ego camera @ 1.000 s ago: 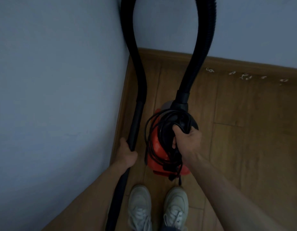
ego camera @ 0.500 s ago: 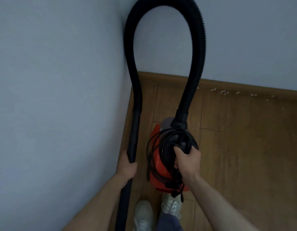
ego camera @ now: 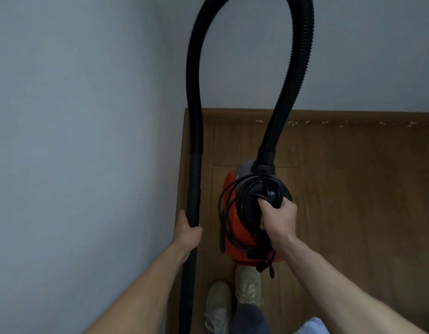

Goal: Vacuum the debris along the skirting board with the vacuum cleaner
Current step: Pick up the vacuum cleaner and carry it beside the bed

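Note:
A red and black vacuum cleaner (ego camera: 235, 227) hangs above the wooden floor, its black power cord (ego camera: 232, 208) coiled round the top. My right hand (ego camera: 278, 220) grips its black carry handle together with the cord. The ribbed black hose (ego camera: 290, 75) arcs up from the cleaner and comes down on the left into a rigid black tube (ego camera: 193, 189). My left hand (ego camera: 188, 233) holds that tube. Small pale bits of debris (ego camera: 329, 122) lie along the wooden skirting board (ego camera: 353, 115) at the far wall.
A grey wall (ego camera: 76, 141) runs close on the left and meets the far wall in a corner. My two pale shoes (ego camera: 232, 295) stand just below the cleaner. Wooden floor (ego camera: 365, 201) stretches to the right.
I have stepped back from the far wall, so the skirting board and debris look further off. Both hands keep their hold. My right foot has moved forward under the cleaner.

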Tool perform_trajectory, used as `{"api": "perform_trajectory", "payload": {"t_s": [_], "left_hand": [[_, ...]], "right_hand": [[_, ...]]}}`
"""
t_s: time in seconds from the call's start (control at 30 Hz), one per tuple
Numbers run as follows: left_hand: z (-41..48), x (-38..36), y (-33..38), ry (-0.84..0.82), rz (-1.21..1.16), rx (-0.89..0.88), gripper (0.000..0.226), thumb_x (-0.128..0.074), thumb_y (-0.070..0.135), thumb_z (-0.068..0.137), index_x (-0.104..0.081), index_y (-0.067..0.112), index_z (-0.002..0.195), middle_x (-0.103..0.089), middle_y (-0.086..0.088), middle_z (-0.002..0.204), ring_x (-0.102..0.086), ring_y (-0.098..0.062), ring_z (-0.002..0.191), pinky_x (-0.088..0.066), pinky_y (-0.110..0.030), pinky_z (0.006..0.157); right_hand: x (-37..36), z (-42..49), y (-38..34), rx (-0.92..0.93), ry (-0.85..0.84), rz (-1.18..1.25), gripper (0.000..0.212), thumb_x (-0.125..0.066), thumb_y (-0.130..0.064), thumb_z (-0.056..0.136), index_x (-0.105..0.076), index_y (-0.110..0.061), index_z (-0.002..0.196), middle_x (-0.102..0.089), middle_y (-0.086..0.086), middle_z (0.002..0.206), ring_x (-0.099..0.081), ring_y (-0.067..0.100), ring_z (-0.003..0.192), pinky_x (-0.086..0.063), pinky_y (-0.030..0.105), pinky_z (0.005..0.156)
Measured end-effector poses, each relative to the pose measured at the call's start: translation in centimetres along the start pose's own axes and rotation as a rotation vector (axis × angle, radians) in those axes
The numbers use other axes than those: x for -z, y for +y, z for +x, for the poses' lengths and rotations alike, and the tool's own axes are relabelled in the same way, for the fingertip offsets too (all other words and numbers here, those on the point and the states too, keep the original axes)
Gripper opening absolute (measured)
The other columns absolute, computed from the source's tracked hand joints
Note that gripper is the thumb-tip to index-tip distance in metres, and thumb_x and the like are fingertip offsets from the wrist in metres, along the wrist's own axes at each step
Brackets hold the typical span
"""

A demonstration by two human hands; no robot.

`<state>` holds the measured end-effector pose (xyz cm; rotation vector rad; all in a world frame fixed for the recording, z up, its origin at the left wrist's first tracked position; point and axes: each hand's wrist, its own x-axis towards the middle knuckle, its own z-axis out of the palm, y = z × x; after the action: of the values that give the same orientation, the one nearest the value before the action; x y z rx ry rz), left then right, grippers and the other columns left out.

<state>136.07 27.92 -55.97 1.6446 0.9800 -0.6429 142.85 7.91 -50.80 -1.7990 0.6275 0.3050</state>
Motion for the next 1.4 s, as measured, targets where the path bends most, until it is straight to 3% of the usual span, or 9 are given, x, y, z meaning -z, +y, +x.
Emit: {"api": "perform_trajectory", "payload": {"t_s": [0.13, 0.33, 0.63, 0.8, 0.9, 0.97, 1.03, 1.1, 1.4], "left_hand": [[-4.5, -0.9, 0.6, 0.012, -0.1, -0.061, 0.083, -0.06, 0.011, 0.092, -0.007, 0.026, 0.155, -0.021, -0.003, 0.16, -0.026, -0.023, 0.144, -0.023, -0.039, 0.119], [-12.0, -2.2, 2.9, 0.09, -0.22, -0.084, 0.08, -0.061, 0.04, 0.092, -0.011, 0.03, 0.154, -0.021, 0.001, 0.16, -0.025, -0.021, 0.145, -0.024, -0.039, 0.118], [-22.6, -3.7, 12.4, 0.225, -0.373, -0.206, 0.072, -0.061, 0.03, 0.093, -0.021, 0.025, 0.152, -0.045, -0.007, 0.147, -0.047, -0.03, 0.131, -0.039, -0.049, 0.109], [-27.7, -3.5, 16.9, 0.29, -0.358, -0.257, 0.069, -0.065, 0.026, 0.09, -0.027, 0.023, 0.148, -0.053, -0.007, 0.137, -0.055, -0.026, 0.12, -0.044, -0.042, 0.104], [-29.8, -3.4, 19.2, 0.313, -0.353, -0.282, 0.067, -0.067, 0.026, 0.089, -0.032, 0.022, 0.146, -0.059, 0.001, 0.116, -0.058, -0.018, 0.104, -0.043, -0.031, 0.088], [-30.5, -3.2, 20.8, 0.331, -0.367, -0.311, 0.07, -0.067, 0.027, 0.088, -0.03, 0.023, 0.148, -0.057, 0.001, 0.124, -0.056, -0.02, 0.112, -0.044, -0.034, 0.094], [-30.7, -2.8, 22.3, 0.346, -0.375, -0.334, 0.059, -0.067, 0.029, 0.089, -0.035, 0.035, 0.138, -0.054, 0.008, 0.123, -0.055, -0.021, 0.116, -0.048, -0.033, 0.092], [-31.0, -2.5, 23.9, 0.358, -0.382, -0.373, 0.04, -0.066, 0.031, 0.089, -0.037, 0.05, 0.11, -0.055, 0.016, 0.103, -0.059, -0.012, 0.096, -0.047, -0.022, 0.072], [-30.9, -0.4, 29.8, 0.474, -0.386, -0.416, 0.044, -0.064, 0.028, 0.09, -0.042, 0.024, 0.128, -0.053, 0.007, 0.094, -0.054, -0.016, 0.091, -0.042, -0.029, 0.077]], "right_hand": [[2.8, -3.7, -0.4, 0.017, 0.022, 0.004, 0.028, -0.072, -0.024, 0.079, -0.053, -0.018, 0.059, -0.057, 0.001, 0.057, -0.056, 0.02, 0.053, -0.05, 0.034, 0.052], [7.3, -8.3, -2.8, 0.067, -0.024, -0.037, 0.029, -0.073, -0.026, 0.079, -0.058, -0.024, 0.054, -0.058, -0.003, 0.051, -0.056, 0.017, 0.048, -0.047, 0.03, 0.047], [14.5, -11.8, -12.0, 0.277, -0.147, -0.143, 0.032, -0.069, -0.031, 0.078, -0.057, -0.006, 0.062, -0.062, 0.011, 0.057, -0.057, 0.023, 0.05, -0.048, 0.038, 0.048], [18.4, -12.3, -17.9, 0.415, -0.172, -0.247, 0.025, -0.07, -0.031, 0.077, -0.063, -0.014, 0.061, -0.067, 0.002, 0.061, -0.066, 0.018, 0.06, -0.055, 0.043, 0.056], [20.1, -11.9, -21.6, 0.479, -0.195, -0.282, 0.021, -0.071, -0.028, 0.077, -0.066, -0.014, 0.063, -0.069, 0.0, 0.062, -0.067, 0.015, 0.061, -0.056, 0.043, 0.057], [20.8, -11.5, -23.9, 0.519, -0.203, -0.287, 0.018, -0.071, -0.026, 0.076, -0.067, -0.014, 0.064, -0.069, -0.002, 0.062, -0.066, 0.012, 0.06, -0.056, 0.041, 0.056], [21.2, -11.0, -25.8, 0.536, -0.217, -0.283, 0.019, -0.071, -0.028, 0.075, -0.065, -0.014, 0.063, -0.068, -0.002, 0.06, -0.065, 0.012, 0.057, -0.054, 0.04, 0.054], [21.3, -10.4, -27.4, 0.538, -0.241, -0.271, 0.023, -0.07, -0.032, 0.073, -0.063, -0.012, 0.063, -0.067, 0.001, 0.059, -0.062, 0.014, 0.056, -0.053, 0.04, 0.053], [20.9, -7.4, -34.3, 0.553, -0.256, -0.277, 0.024, -0.07, -0.035, 0.07, -0.058, -0.017, 0.058, -0.057, -0.002, 0.047, -0.051, 0.015, 0.043, -0.044, 0.031, 0.046]]}}
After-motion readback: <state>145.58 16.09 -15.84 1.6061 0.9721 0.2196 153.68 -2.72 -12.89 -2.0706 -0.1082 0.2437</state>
